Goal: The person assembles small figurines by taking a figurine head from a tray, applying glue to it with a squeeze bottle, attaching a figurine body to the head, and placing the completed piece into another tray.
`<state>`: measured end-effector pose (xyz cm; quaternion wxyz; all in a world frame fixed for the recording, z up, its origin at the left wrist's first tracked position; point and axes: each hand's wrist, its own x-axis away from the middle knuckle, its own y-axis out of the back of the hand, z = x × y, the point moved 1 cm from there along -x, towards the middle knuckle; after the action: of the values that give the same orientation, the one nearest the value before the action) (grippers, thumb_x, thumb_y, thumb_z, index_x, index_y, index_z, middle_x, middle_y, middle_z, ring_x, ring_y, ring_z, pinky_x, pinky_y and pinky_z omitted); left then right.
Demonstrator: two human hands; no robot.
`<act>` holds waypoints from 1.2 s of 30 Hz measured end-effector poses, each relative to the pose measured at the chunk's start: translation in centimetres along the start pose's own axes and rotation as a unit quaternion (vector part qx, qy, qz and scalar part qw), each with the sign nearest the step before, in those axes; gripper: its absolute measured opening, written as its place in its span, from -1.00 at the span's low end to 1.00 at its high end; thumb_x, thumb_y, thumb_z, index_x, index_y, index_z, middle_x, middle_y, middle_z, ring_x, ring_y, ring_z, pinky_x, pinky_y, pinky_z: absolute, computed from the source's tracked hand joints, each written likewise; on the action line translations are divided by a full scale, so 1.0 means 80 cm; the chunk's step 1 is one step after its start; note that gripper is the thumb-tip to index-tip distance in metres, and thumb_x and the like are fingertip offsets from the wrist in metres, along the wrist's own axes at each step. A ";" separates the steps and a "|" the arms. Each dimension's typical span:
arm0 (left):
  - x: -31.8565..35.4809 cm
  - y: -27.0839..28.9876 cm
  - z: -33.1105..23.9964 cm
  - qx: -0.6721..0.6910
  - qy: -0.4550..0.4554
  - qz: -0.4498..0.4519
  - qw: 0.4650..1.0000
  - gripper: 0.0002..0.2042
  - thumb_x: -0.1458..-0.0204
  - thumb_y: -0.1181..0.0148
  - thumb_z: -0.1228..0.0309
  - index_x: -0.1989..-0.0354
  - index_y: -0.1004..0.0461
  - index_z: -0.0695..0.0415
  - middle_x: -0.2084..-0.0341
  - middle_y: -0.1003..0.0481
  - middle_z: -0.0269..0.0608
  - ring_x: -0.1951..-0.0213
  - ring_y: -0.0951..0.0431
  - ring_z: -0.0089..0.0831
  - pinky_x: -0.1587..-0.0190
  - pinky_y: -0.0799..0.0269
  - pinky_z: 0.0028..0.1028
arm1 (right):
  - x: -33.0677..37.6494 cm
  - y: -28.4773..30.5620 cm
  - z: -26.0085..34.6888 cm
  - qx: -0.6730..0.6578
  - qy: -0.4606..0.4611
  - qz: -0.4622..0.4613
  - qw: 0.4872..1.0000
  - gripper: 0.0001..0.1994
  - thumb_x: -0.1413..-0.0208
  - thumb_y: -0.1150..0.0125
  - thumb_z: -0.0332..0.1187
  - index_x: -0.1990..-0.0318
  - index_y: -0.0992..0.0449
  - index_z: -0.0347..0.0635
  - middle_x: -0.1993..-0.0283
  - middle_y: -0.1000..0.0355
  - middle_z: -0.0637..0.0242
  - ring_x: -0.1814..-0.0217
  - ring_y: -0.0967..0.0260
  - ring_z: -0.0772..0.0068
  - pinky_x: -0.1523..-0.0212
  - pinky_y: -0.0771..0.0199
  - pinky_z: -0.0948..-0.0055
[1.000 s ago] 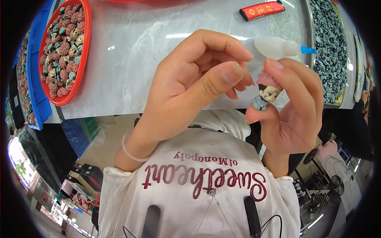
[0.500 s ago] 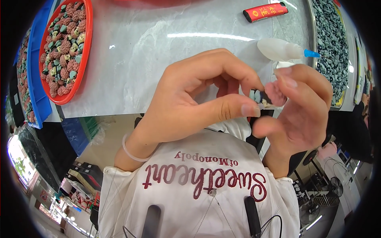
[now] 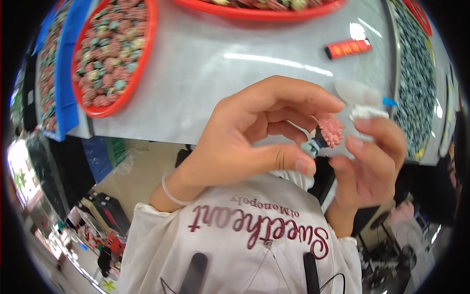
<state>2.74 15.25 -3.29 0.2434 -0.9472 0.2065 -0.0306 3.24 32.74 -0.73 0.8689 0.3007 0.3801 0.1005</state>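
Red oval tray [image 3: 147, 54]: left of my left hand [image 3: 245, 134], apparently leaving working room. That hand pinches; my right hand [image 3: 374, 169] — fingers parted, empty — faces it. Between them, pink-topped figurine [image 3: 331, 133] — gripped low, apparently keeping its top exposed.

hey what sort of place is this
Probably a workshop for small figures: the left hand holds a pink-haired one, a red tray holds many colored pieces, and a squeeze bottle lies on the table.
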 end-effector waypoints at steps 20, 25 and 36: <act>0.039 0.154 -0.139 -0.771 -0.007 -0.344 0.535 -0.72 0.11 -0.11 0.32 0.17 -0.40 0.03 0.17 -0.32 -0.16 0.14 -0.26 -0.28 0.11 -0.22 -0.37 | 0.013 -0.003 -0.002 -0.044 -0.119 -0.070 0.989 -0.80 0.30 -0.12 -0.64 0.39 -0.44 -0.29 0.49 -0.35 0.20 0.51 -0.22 0.38 0.51 -0.18 0.56; 0.027 0.132 -0.132 -0.775 -0.031 -0.286 0.563 -0.71 0.13 -0.12 0.33 0.17 -0.39 0.02 0.21 -0.29 -0.17 0.15 -0.26 -0.21 0.10 -0.20 -0.33 | 0.010 -0.004 -0.004 -0.049 -0.128 -0.072 0.988 -0.78 0.33 -0.10 -0.67 0.40 -0.45 -0.31 0.53 -0.34 0.22 0.55 -0.20 0.41 0.56 -0.15 0.59; 0.020 0.114 -0.136 -0.794 -0.010 -0.236 0.561 -0.75 0.13 -0.11 0.38 0.23 -0.37 0.11 0.20 -0.27 -0.13 0.11 -0.26 -0.16 0.07 -0.18 -0.31 | 0.010 -0.001 -0.008 -0.050 -0.120 -0.073 0.989 -0.77 0.40 -0.12 -0.69 0.45 -0.46 -0.30 0.59 -0.34 0.27 0.62 -0.20 0.44 0.62 -0.12 0.60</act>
<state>-0.95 2.49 1.90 -0.6202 -0.7734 -0.0858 0.0991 3.31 33.28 -1.57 0.9274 0.2380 0.2881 0.0193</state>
